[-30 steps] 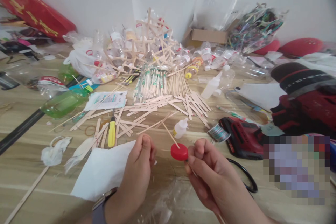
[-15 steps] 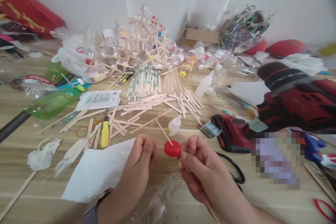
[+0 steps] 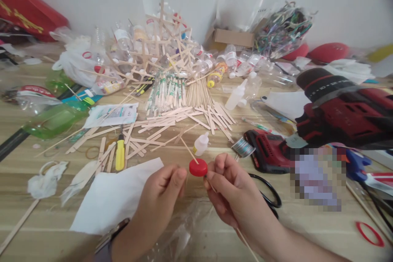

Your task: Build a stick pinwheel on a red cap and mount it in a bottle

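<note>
A thin wooden skewer (image 3: 189,150) runs through a red bottle cap (image 3: 198,167), its upper end slanting up to the left. Below the cap, my right hand (image 3: 231,192) pinches this skewer between thumb and fingers, and the lower end comes out under the palm. Just left of the cap, my left hand (image 3: 162,192) is closed, thumb pressed against curled fingers. What it holds, if anything, is hidden. A small glue bottle (image 3: 201,145) stands behind the cap. White paper (image 3: 107,200) lies beneath and left of my left hand.
A red and black power drill (image 3: 344,110) looms at the right, with black-handled scissors (image 3: 273,196) nearer. A yellow screwdriver (image 3: 120,153) lies left among craft sticks (image 3: 172,116). Behind are bundled skewers (image 3: 199,92), plastic bottles (image 3: 123,41) and a green bottle (image 3: 58,118).
My left hand has come closer to the red cap, its thumb now nearer the cap's edge. My right hand keeps its pinch on the skewer. The whole view has shifted slightly.
</note>
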Demonstrator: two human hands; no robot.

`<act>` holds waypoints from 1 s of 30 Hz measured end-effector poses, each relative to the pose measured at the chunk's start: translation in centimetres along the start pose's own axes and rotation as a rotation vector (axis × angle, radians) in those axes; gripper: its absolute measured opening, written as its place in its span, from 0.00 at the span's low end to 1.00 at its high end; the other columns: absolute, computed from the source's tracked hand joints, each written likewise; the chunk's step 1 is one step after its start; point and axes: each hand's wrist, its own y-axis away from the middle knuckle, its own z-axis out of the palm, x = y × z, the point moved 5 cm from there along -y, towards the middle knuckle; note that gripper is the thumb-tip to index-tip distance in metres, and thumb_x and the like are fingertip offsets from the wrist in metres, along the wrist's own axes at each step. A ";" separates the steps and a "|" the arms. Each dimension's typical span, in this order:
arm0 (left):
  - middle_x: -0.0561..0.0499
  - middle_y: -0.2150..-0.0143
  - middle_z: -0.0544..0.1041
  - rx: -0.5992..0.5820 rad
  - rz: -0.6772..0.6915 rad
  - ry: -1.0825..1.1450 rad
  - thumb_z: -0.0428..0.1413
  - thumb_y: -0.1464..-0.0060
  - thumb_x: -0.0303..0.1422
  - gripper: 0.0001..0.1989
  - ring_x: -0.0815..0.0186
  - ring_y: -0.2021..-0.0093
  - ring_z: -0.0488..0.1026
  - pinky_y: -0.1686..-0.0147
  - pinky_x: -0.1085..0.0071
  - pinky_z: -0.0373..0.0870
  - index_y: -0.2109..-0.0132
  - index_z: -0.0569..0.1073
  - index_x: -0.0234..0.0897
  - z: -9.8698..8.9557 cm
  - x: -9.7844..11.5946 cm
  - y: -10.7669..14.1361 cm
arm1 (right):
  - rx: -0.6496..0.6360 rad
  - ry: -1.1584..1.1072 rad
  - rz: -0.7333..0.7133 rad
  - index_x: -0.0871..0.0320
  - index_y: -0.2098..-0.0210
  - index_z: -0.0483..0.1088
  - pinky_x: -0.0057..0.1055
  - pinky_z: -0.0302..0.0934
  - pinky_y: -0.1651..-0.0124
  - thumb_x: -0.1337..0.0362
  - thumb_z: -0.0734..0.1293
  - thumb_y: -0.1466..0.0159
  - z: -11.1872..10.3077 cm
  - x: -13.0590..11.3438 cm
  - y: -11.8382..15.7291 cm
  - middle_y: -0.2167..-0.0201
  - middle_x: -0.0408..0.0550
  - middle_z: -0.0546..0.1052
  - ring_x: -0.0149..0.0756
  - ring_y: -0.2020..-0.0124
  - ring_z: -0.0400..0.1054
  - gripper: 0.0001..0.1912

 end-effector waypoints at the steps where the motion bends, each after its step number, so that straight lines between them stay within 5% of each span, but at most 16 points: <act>1: 0.57 0.80 0.59 0.000 0.001 0.009 0.48 0.41 0.48 0.21 0.69 0.79 0.57 0.78 0.73 0.54 0.76 0.61 0.40 0.1 -0.1 0.0 | 0.004 0.004 -0.003 0.53 0.70 0.53 0.09 0.41 0.92 0.63 0.70 0.41 -0.1 0.1 0.0 0.80 0.30 0.67 0.16 0.90 0.49 0.17; 6: 0.60 0.78 0.59 -0.026 -0.031 0.142 0.54 0.43 0.45 0.16 0.72 0.78 0.55 0.79 0.75 0.53 0.71 0.62 0.40 0.6 -0.3 -0.1 | 0.002 0.032 -0.001 0.52 0.69 0.52 0.09 0.42 0.91 0.64 0.68 0.40 -0.2 0.4 0.0 0.81 0.29 0.67 0.16 0.90 0.48 0.16; 13: 0.60 0.73 0.67 -0.108 -0.102 0.464 0.65 0.53 0.36 0.24 0.74 0.75 0.59 0.75 0.77 0.58 0.71 0.53 0.41 1.3 -0.4 0.0 | -0.007 0.042 0.038 0.51 0.70 0.50 0.09 0.41 0.92 0.63 0.68 0.41 0.2 0.8 0.0 0.87 0.25 0.62 0.17 0.91 0.43 0.18; 30: 0.57 0.75 0.75 0.078 -0.085 0.326 0.55 0.43 0.43 0.17 0.76 0.84 0.57 0.83 0.79 0.53 0.67 0.54 0.42 0.4 -0.1 0.2 | -0.055 0.054 0.071 0.52 0.71 0.50 0.09 0.38 0.93 0.60 0.70 0.43 0.2 1.9 -0.2 0.80 0.29 0.69 0.15 0.92 0.48 0.20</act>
